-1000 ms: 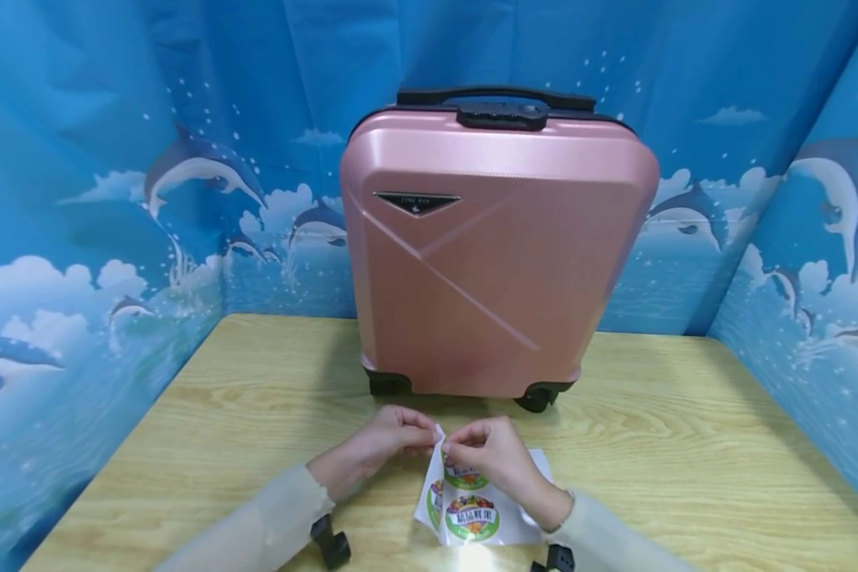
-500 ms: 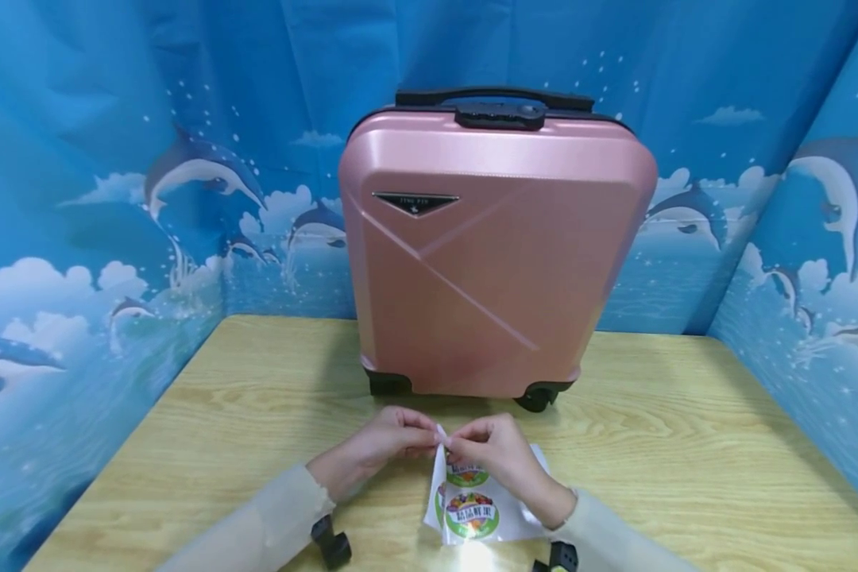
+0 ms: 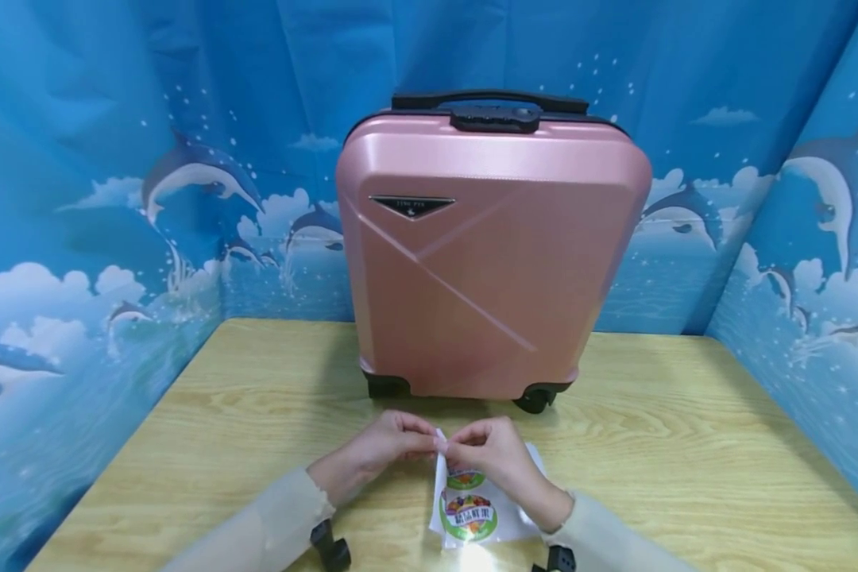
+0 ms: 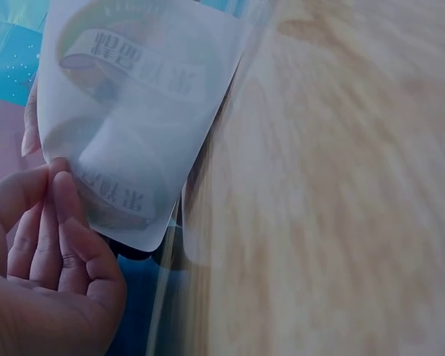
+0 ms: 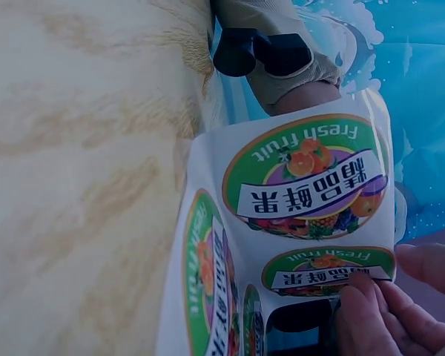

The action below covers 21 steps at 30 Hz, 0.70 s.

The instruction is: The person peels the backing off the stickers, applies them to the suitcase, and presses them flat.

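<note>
A white sheet of round fruit stickers [image 3: 509, 520] stands partly raised off the table between my hands, its left part folded back. My left hand [image 3: 382, 446] pinches its upper left edge between thumb and fingertips. In the left wrist view, the sheet's pale back [image 4: 133, 111] rises above the left hand [image 4: 59, 267], with printing showing through. My right hand [image 3: 499, 457] pinches at the same top edge, fingertips meeting the left ones. In the right wrist view, the right hand [image 5: 393, 315] grips by a smaller-looking sticker [image 5: 326, 271], partly covering it; a larger oval sticker [image 5: 308, 178] faces the camera.
A pink hard-shell suitcase [image 3: 486, 278] stands upright on the wooden table [image 3: 257, 445] just behind the hands. Blue dolphin-print curtain [image 3: 272, 143] surrounds the table at back and sides. Black wrist cameras [image 3: 330, 548] sit on both sleeves.
The sheet's left flap has swung toward the right and now looks narrower from the head. Both hands stay nearly in place, fingertips closer together.
</note>
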{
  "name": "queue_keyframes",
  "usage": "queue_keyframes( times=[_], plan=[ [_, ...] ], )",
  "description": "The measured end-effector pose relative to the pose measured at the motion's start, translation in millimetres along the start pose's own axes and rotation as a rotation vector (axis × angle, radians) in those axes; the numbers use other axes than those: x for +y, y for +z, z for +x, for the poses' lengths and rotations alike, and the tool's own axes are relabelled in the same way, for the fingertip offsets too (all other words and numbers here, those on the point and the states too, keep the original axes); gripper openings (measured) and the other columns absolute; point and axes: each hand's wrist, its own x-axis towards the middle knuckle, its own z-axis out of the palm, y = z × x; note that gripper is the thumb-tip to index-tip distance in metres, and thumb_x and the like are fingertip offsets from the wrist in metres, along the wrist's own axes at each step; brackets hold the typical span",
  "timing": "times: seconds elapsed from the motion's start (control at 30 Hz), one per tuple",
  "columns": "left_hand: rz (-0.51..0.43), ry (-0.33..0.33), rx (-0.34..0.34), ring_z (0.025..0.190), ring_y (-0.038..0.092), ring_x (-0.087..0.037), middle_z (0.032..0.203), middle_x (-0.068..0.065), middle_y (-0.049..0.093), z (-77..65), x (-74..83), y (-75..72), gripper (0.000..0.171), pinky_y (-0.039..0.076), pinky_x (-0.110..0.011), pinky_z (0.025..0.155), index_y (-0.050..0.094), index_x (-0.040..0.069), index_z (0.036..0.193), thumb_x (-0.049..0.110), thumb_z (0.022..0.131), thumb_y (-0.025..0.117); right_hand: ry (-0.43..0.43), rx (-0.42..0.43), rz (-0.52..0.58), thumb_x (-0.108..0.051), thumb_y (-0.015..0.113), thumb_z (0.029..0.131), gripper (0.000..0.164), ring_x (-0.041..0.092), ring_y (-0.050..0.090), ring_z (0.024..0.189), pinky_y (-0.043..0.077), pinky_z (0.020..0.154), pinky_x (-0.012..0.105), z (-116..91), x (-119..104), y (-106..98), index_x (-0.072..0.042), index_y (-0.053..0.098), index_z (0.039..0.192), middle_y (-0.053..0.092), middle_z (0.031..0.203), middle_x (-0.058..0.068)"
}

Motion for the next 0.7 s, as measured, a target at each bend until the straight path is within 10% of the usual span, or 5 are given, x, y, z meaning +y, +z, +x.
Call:
queue_keyframes(
  times=[0.7],
  plan=[
    [-0.075,0.013,-0.04,0.071,0.064,-0.007,0.08,0.0,0.07,2.8,-4.5,-4.3,0.015,0.052,-0.02,0.071,0.066,-0.008,0.097,-0.003,0.083,0.062,-0.003,-0.011,-0.014,-0.011,0.075,0.078,0.024,0.015,0.068,0.072,0.055,0.065,0.024,-0.5,2.2,1.1,0.008,0.069,0.091,0.071,0.084,0.017]
  ],
)
